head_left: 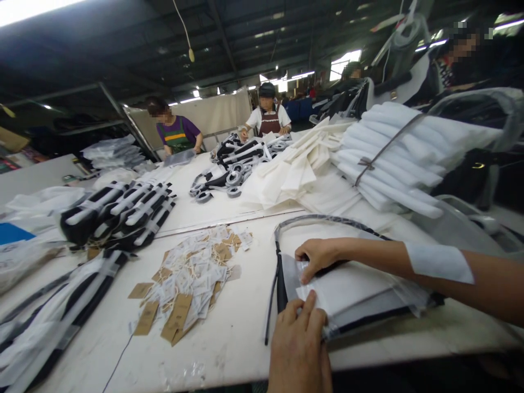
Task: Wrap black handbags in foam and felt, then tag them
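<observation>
In front of me on the table lies a black bag with a long strap wrapped in clear film. A white padding sheet covers its upper face. My right hand reaches in from the right, thumb and fingers curled together on the clear wrap at the bag's left end. Just below it, my left hand grips the near left corner, its bent fingers on top of the wrap; its thumb is mostly hidden. A white patch sits on my right forearm.
Left of the bag is a heap of brown and white tags. Wrapped black straps are stacked beyond. White foam sheets and a tied white bundle lie at the back right. Two co-workers stand across the table.
</observation>
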Demonstrator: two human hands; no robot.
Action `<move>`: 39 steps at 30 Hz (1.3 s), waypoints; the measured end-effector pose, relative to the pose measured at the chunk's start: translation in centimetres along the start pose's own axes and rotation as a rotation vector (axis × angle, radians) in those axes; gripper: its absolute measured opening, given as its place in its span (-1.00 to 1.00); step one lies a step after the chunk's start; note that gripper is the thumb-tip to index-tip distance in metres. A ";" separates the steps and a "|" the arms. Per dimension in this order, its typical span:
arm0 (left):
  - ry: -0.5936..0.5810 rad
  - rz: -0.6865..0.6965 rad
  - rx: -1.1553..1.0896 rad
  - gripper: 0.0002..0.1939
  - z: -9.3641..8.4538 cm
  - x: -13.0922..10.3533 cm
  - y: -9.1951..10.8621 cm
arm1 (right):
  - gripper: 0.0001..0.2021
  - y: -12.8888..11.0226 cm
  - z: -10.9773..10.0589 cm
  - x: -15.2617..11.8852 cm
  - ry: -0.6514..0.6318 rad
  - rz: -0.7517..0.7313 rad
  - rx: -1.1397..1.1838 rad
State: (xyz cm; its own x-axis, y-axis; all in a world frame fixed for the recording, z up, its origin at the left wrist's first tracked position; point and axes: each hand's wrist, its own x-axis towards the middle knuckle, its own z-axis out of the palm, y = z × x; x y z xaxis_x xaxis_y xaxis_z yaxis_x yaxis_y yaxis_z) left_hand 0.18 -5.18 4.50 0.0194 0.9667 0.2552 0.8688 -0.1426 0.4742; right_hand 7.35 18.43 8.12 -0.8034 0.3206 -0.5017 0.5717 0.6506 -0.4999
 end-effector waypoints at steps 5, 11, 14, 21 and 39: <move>0.039 -0.019 -0.008 -0.57 0.4 -0.1 -0.1 | -0.50 1.5 -0.6 1.4 -0.039 0.015 0.219; 0.053 -0.007 -0.024 -0.53 0.4 -0.2 -0.2 | -0.57 1.1 0.1 1.1 0.061 0.046 0.302; 0.048 -0.009 -0.003 -0.47 0.2 -0.2 -0.1 | -0.65 0.9 0.5 1.1 0.124 0.051 0.235; 0.050 0.012 0.063 -0.41 -0.3 -0.4 0.5 | -0.59 1.1 1.3 1.8 0.229 0.013 -0.005; 0.013 -0.034 0.028 -0.27 -0.1 -0.5 1.2 | -0.52 1.3 1.3 -0.5 0.271 -0.094 -0.023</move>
State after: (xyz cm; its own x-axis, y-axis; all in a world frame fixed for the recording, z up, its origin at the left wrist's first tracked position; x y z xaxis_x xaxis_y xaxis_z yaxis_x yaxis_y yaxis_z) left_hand 1.15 -5.83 5.00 -0.0162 0.9680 0.2504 0.8825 -0.1039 0.4587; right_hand 8.73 18.23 6.77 -0.8695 0.4285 -0.2457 0.4914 0.7003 -0.5178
